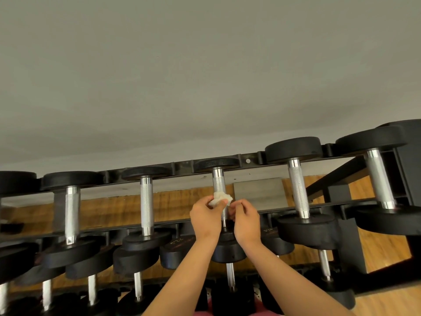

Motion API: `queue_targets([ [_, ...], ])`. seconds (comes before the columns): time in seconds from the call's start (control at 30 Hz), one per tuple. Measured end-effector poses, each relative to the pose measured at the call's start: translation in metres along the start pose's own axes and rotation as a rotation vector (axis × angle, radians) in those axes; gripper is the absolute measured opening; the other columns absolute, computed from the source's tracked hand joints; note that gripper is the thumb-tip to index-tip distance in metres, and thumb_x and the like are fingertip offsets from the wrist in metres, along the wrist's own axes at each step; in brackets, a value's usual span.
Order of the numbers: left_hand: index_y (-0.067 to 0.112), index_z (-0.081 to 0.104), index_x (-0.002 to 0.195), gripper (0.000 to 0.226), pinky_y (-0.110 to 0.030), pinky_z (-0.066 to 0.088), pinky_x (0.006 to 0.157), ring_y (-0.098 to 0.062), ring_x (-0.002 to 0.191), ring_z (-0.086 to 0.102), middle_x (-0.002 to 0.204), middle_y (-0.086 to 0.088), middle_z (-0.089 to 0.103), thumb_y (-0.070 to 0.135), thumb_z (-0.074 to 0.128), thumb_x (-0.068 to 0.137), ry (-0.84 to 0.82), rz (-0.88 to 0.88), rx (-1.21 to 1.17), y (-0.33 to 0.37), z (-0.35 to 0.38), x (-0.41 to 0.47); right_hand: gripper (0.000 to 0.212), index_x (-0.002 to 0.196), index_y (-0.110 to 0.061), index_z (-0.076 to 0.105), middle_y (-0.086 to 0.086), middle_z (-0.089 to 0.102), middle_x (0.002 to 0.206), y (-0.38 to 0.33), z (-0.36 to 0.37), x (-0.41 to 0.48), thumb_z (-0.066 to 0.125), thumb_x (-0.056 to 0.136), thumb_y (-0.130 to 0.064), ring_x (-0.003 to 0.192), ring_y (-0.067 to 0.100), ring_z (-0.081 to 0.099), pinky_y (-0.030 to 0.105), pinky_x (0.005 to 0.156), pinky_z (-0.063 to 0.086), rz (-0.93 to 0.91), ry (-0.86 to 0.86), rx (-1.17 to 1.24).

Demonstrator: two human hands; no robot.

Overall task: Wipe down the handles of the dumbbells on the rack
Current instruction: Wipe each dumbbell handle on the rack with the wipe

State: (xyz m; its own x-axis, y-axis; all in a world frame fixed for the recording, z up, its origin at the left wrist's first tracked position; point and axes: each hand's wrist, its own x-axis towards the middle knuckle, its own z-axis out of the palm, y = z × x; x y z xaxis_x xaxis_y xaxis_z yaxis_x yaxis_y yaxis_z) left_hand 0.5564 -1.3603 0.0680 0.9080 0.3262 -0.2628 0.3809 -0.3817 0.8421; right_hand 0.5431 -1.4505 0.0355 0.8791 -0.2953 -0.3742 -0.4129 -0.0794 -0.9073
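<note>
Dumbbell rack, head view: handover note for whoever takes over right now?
Left hand: pinches the white cloth against the middle handle on the rack's top row.
Right hand: seems to pinch the cloth's other edge, beside the same handle.
Done: the picture does not show which handles are already wiped.
Left: finish this handle. The other top-row handles and the lower-row handles have no cloth on them.

A lower-tier dumbbell head [175,249] reads 22.5; a marking on another head [270,233] is too blurred.
</note>
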Motion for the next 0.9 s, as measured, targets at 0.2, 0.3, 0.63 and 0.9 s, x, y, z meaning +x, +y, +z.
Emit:
queue_targets([
  [0.2,0.014,0.072,0.100,0.020,-0.014,0.045,0.071,-0.006,0.086,0.063,0.093,0.006,0.070,0.021,0.077,0.082,-0.012,-0.090,-0.100,0.002,0.001,0.007,0.027,0.078,-0.014,0.061,0.002,0.063,0.075,0.002,0.000,0.001,0.043,0.098,-0.014,0.074,0.020,0.061,0.046,0.080,0.054,0.010,-0.002,-0.034],
  [0.3,0.015,0.073,0.094,0.011,-0.010,0.042,0.066,-0.004,0.081,0.064,0.085,0.008,0.068,0.021,0.073,0.085,0.044,-0.053,-0.064,0.001,-0.002,0.003,0.027,0.078,-0.014,0.061,0.004,0.063,0.074,0.000,0.000,0.000,0.043,0.098,-0.013,0.074,0.021,0.061,0.047,0.080,0.054,0.014,0.000,-0.031],
  [0.63,0.015,0.074,0.099,0.015,-0.007,0.046,0.067,0.002,0.079,0.063,0.088,0.010,0.069,0.022,0.072,0.086,0.071,0.040,-0.059,0.008,0.001,0.009,0.027,0.079,-0.014,0.062,0.003,0.064,0.077,-0.003,-0.001,-0.001,0.044,0.098,-0.013,0.076,0.019,0.062,0.043,0.081,0.054,0.014,-0.001,-0.038],
  [0.9,0.022,0.064,0.091,0.015,-0.024,0.057,0.079,-0.007,0.086,0.068,0.092,0.007,0.071,0.019,0.076,0.083,0.134,-0.071,-0.255,0.016,0.008,0.016,0.027,0.078,-0.014,0.062,0.003,0.064,0.077,-0.003,-0.001,-0.001,0.043,0.098,-0.011,0.076,0.019,0.061,0.043,0.080,0.054,0.009,0.004,-0.037],
])
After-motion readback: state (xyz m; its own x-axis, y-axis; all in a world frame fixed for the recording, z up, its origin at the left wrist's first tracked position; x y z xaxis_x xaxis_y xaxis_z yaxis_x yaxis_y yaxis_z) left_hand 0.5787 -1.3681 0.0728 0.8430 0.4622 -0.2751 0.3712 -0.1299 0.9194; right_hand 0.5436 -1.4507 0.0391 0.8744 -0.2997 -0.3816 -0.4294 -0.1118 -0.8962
